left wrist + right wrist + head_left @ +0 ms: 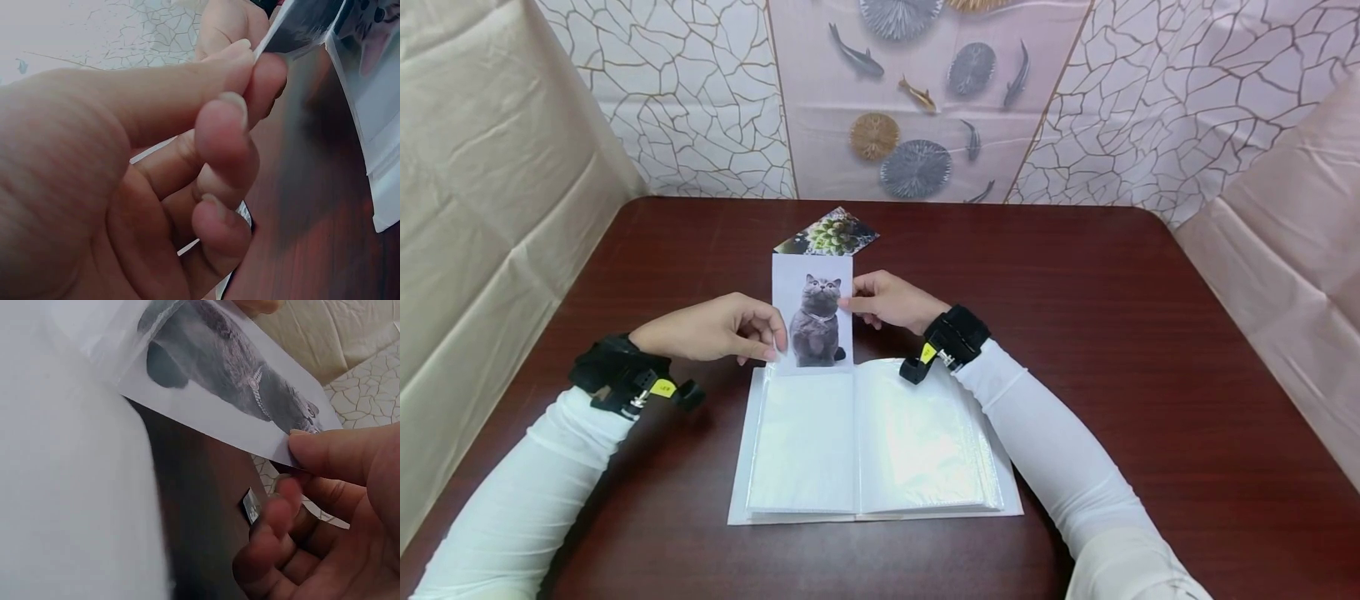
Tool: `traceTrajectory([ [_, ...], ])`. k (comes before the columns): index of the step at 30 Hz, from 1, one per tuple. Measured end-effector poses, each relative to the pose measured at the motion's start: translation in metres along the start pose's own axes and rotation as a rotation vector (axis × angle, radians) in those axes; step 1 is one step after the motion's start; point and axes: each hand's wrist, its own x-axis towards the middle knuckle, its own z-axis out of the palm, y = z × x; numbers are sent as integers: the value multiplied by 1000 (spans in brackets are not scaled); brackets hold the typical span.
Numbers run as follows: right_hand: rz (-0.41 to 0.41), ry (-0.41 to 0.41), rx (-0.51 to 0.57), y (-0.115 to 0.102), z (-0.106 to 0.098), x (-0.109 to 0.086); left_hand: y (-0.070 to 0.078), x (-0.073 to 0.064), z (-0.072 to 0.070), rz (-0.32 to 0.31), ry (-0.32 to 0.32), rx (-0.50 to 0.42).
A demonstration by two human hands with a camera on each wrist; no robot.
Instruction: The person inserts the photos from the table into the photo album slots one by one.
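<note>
A photo of a grey cat [820,321] stands at the top of the left page of an open white photo album [805,450] with clear pockets. Its lower end meets the pocket's top edge. My left hand [730,327] pinches the photo's lower left edge between thumb and index finger; in the left wrist view, the other fingers [219,225] curl loosely below. From the right, my right hand [895,300] pinches the opposite edge higher up, its thumb [331,450] on the picture side. Clear plastic [119,344] overlaps the photo's lower end in the right wrist view.
Behind the cat photo, a picture of a green plant [831,233] lies on the dark red-brown table [1112,375]. Patterned cloth [925,100] hangs beyond the far edge, with pale cloth [490,208] at both sides. The right forearm [1037,425] passes beside the album's right page.
</note>
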Motion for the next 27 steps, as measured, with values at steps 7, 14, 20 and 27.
traceTrajectory([
  [7,-66,101,115,-2,1,3,1,1,1,-21,4,19],
  [14,-165,135,95,-4,0,1,-2,1,1,-14,1,20],
  [20,-189,157,77,-3,-1,0,-5,2,2,-18,-5,21],
  [27,-199,163,86,-3,-3,-1,-5,2,1,-26,-3,34],
])
